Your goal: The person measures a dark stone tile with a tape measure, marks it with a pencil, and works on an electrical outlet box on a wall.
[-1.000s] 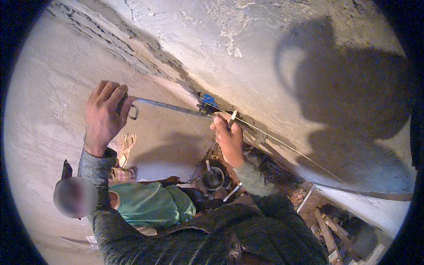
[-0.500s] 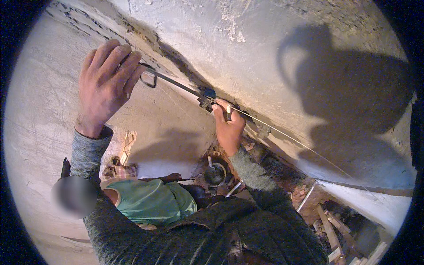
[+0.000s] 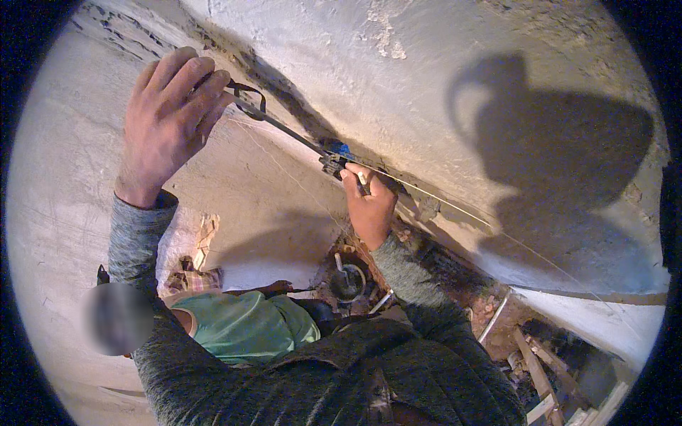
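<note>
My left hand (image 3: 167, 128) is raised at the upper left, its fingers closed round the upper end of a thin dark metal rod (image 3: 291, 133). Beside those fingers a black loop sticks out from the rod. The rod slants down to the right to a dark blocky piece (image 3: 332, 165) at the wall's ledge, with a small blue patch (image 3: 344, 150) just above. My right hand (image 3: 371, 209) is closed at that lower end, thumb against the piece; what its fingers wrap is partly hidden. A pale string (image 3: 440, 201) runs from there along the wall to the lower right.
A rough plastered wall (image 3: 426, 92) with a cracked ledge crosses the view. Below, a person in a green sleeveless top (image 3: 245, 326) is close to my left arm. A bucket (image 3: 347, 282) with a tool in it stands under my right hand. Wooden planks (image 3: 536, 373) lie lower right.
My left hand has shifted slightly up and left. The black loop has swung from below the rod to above it, and the blue patch shows more clearly. My right hand stays nearly in place.
</note>
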Motion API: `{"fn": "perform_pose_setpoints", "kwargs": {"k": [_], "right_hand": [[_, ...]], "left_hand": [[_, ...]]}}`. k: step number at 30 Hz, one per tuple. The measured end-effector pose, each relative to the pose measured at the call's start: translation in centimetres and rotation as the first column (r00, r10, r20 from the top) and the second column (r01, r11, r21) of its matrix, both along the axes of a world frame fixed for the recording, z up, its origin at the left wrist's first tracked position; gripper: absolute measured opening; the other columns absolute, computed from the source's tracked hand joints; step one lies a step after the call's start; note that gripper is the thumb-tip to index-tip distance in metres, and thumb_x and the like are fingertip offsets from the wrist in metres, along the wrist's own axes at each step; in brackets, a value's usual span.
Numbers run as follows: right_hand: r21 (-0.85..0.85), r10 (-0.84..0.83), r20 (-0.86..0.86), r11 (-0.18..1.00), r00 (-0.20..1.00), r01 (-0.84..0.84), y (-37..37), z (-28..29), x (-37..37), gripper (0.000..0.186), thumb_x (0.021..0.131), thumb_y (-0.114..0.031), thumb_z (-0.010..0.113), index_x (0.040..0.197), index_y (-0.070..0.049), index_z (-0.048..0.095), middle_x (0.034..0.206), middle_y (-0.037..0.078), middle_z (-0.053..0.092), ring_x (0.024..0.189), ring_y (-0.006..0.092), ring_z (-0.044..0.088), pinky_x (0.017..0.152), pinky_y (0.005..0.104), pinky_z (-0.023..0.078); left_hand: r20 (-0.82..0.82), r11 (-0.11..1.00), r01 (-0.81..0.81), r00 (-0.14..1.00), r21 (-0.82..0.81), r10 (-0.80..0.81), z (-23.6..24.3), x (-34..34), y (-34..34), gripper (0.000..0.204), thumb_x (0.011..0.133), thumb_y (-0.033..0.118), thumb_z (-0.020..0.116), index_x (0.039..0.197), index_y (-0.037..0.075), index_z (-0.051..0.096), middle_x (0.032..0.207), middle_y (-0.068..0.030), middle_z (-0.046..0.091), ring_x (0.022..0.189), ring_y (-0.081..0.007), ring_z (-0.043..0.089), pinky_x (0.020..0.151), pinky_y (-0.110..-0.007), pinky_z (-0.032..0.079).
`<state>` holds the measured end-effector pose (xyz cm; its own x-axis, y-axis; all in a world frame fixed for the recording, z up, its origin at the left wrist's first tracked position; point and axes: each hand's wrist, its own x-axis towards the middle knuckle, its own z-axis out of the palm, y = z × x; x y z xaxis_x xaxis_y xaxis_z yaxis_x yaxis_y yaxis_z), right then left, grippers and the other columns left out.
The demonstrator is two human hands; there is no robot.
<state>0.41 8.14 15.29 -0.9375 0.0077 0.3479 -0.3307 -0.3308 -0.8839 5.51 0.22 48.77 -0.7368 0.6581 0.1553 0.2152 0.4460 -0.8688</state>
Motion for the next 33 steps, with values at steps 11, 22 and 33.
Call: {"fn": "perform_pose_setpoints", "kwargs": {"k": [11,22,33], "right_hand": [[0.046,-0.08,-0.072,0.995,0.994,0.084,0.1,0.3,0.1,0.012,0.086,-0.011,0.075,0.096,-0.003,0.074,0.089,0.013,0.073,0.08,0.0256,0.069,0.074,0.0352,0.053],[0.059,-0.048,-0.018,0.997,0.999,0.048,0.2,0.9,0.4,0.013,0.085,-0.011,0.076,0.095,-0.003,0.074,0.087,0.013,0.072,0.08,0.0264,0.068,0.073,0.0357,0.053],[0.063,-0.079,-0.105,0.994,0.991,0.086,0.0,0.4,0.0,0.014,0.086,-0.01,0.072,0.097,-0.001,0.072,0.092,0.017,0.073,0.083,0.0323,0.069,0.075,0.0396,0.054]], "left_hand": [[-0.003,0.999,0.034,0.999,-0.013,-0.035,0.0,-0.9,-0.1,0.027,0.076,0.017,0.079,0.1,0.008,0.071,0.106,-0.0068,0.066,0.105,-0.0299,0.063,0.084,-0.039,0.053],[0.031,0.999,0.052,0.998,0.009,-0.052,-0.5,-1.7,-0.4,0.028,0.076,0.017,0.077,0.102,0.008,0.07,0.106,-0.0062,0.065,0.108,-0.0287,0.062,0.087,-0.039,0.052],[0.07,1.0,-0.025,0.997,-0.011,0.026,-0.1,-1.9,0.4,0.03,0.076,0.018,0.076,0.104,0.008,0.07,0.11,-0.0059,0.064,0.109,-0.0288,0.06,0.089,-0.041,0.051]]}}
